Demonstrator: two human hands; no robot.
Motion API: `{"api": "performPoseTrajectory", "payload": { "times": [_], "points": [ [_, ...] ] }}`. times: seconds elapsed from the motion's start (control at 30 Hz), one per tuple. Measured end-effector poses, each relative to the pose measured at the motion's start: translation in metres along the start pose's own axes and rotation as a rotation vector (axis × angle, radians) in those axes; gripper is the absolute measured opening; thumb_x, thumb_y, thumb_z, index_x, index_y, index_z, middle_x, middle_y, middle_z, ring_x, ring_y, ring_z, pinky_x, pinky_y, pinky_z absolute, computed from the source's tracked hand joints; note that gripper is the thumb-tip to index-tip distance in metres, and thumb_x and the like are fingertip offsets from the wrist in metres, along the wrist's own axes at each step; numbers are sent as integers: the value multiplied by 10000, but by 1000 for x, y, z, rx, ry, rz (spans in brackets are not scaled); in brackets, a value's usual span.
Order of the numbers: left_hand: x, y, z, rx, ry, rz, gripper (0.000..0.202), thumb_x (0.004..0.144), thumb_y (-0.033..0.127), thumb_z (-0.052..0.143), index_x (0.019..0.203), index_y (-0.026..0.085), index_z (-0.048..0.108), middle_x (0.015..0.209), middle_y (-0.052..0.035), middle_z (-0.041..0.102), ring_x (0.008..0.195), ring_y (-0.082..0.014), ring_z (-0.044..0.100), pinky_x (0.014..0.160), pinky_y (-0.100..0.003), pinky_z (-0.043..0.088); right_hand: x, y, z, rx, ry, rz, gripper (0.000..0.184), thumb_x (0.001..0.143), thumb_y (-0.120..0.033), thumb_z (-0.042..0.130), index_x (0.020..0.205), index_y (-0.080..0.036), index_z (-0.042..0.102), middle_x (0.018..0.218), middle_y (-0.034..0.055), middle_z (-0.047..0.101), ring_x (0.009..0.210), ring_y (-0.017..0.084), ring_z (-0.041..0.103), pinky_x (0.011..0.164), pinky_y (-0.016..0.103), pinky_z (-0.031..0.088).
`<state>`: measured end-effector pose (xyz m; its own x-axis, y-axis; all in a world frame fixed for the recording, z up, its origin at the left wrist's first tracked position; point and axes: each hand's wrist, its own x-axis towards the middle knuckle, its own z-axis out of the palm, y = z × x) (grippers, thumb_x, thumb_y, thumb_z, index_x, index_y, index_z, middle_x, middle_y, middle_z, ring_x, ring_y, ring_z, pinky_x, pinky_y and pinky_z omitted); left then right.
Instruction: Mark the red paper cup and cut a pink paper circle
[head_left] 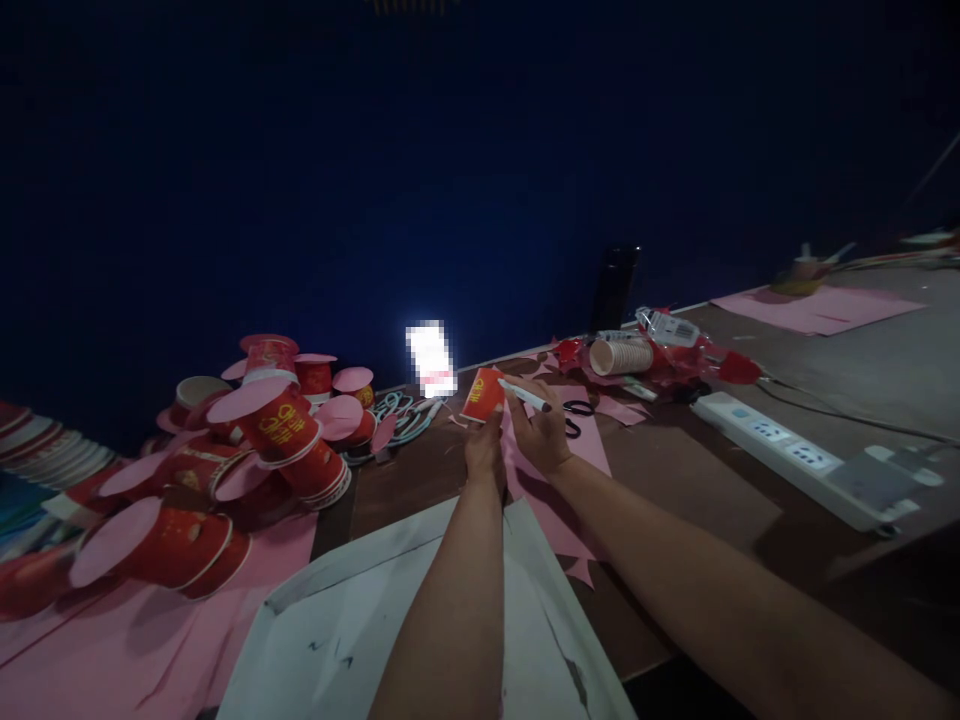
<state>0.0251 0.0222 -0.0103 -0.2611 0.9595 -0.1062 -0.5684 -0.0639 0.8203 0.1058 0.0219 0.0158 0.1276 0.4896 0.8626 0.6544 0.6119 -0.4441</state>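
White tray (360, 590) with raised edges, nearest the viewer, lies on the table (405, 482) beneath the forearms. Beyond it, the left hand (484, 455) is closed around a small red cup (486, 395), held tilted, presumably so that its side faces the right hand (541, 437). That hand is clamped on a white marker (527, 396), one end directed at the cup — whether the two touch cannot be told. Pink paper (592, 445) extends below the right hand; black-handled scissors (577, 408) rest just beside that hand, likely for easy reach. Left of the left hand, larger red cups (281, 425) are heaped, many tipped sideways and topped with pink discs (120, 540), perhaps to spare the wide discs from bending. Inscriptions: yellow characters on the held cup and on several in the heap resemble the Chinese double-happiness sign — though not sharply enough for certainty. Right of the right hand, a clear packet (667, 328) bears a printed label, too small to read. No brand is legible.
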Motion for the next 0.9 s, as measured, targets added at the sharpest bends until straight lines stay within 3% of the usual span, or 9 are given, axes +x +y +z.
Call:
{"api": "performPoseTrajectory", "payload": {
  "times": [0.27,0.37,0.6,0.9],
  "points": [
    [-9,9,8,105,-65,89,211,659,234,741,863,201,697,804,-31,692,812,-171,636,778,-281,454,0,3,1,11,-18,22,272,911,-285,518,1154,-225,623,1080,77,690,993,232,614,906,437,458],
    [-11,12,9,153,-27,68,190,643,209,747,826,188,701,757,-36,682,827,-192,633,780,-295,449,0,1,1,7,-22,5,246,915,-279,511,1121,-223,635,1050,76,697,968,228,624,898,437,457],
    [-7,7,8,28,-42,52,193,668,226,734,855,197,697,786,-21,685,778,-150,647,812,-285,467,-1,-1,1,-12,8,-6,234,917,-261,500,1097,-242,648,1035,78,701,1000,239,617,894,444,458],
    [-6,3,5,45,-108,86,292,664,251,745,946,192,691,859,-41,708,882,-183,657,852,-307,460,-2,6,1,-1,-32,43,300,908,-256,503,1188,-270,606,1114,58,676,1048,240,595,922,447,444]
  ]
}}
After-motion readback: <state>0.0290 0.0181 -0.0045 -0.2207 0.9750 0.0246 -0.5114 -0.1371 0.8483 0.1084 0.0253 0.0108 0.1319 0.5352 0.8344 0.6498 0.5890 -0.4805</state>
